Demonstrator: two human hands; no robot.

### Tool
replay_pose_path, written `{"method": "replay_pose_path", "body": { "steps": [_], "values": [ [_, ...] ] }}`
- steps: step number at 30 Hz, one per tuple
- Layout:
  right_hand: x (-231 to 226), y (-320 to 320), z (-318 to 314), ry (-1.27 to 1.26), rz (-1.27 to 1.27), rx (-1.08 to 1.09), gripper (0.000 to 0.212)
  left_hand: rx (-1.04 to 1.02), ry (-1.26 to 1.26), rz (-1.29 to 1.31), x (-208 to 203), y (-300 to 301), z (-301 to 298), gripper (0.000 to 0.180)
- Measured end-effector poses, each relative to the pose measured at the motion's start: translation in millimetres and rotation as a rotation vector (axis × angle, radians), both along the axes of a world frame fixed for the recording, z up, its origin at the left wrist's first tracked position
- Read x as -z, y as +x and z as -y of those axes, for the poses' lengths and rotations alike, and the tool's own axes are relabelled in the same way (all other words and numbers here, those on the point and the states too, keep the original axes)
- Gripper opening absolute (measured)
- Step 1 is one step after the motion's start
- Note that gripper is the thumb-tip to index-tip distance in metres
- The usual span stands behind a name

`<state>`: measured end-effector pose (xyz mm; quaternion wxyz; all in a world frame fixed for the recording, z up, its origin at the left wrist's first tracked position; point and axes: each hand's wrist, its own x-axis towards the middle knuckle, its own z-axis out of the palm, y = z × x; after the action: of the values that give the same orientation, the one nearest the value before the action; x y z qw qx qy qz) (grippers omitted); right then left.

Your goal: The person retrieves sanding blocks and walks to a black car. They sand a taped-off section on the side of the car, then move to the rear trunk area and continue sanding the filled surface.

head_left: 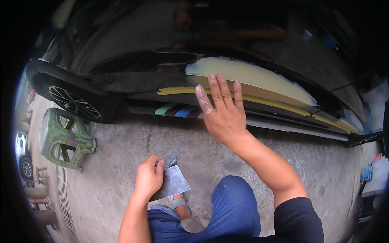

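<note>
My right hand (227, 119) is stretched toward the lower side of a black car (133, 83), fingers extended and slightly apart. Whitish film or tape wraps its index finger. The fingertips overlap the lower edge of a cream filler patch (251, 77); they appear to rest on the panel, though contact is hard to confirm. Yellow masking tape (279, 106) runs along the panel below the patch, partly hidden by the hand. Lower down, my left hand (149, 176) grips a grey rectangular sheet (174, 183), possibly sandpaper, with a darker crumpled piece at its top.
A worn green plastic stool (65, 137) stands at left beside the car's wheel (75, 101). Green and blue tape strips (186, 111) cross the side sill. My knee (235, 202) is raised above the concrete floor (117, 150). A floor grate (64, 190) lies at left.
</note>
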<state>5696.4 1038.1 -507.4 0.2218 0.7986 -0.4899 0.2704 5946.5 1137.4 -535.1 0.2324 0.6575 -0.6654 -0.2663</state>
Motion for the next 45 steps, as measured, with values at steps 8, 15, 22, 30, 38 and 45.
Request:
{"method": "replay_pose_path", "body": {
  "steps": [8,15,22,30,38,45],
  "values": [
    [7.6,-59.6,-25.2,-0.073,-0.038,0.170,0.055,-0.001,0.062,-0.022,-4.8,-9.8,6.1,0.015],
    [7.9,-108.2,-48.6,-0.044,-0.035,0.276,0.057,0.018,0.091,-0.007,-1.8,-14.6,9.5,0.015],
    [5.4,-150.9,-70.6,-0.022,-0.022,0.425,0.054,0.022,0.121,-0.115,-2.6,-26.8,12.5,0.015],
    [38.8,-135.2,-109.8,0.048,0.528,0.091,0.055,0.069,0.276,-0.510,3.2,-44.6,17.9,0.014],
    [73.1,-39.4,-141.7,0.975,1.502,-0.444,0.068,0.100,0.517,-0.727,-10.9,-66.5,18.4,0.020],
    [77.2,-29.7,-148.4,0.821,1.842,-0.470,0.060,0.060,0.449,-0.827,1.1,-85.6,11.0,0.019]
  ]
}}
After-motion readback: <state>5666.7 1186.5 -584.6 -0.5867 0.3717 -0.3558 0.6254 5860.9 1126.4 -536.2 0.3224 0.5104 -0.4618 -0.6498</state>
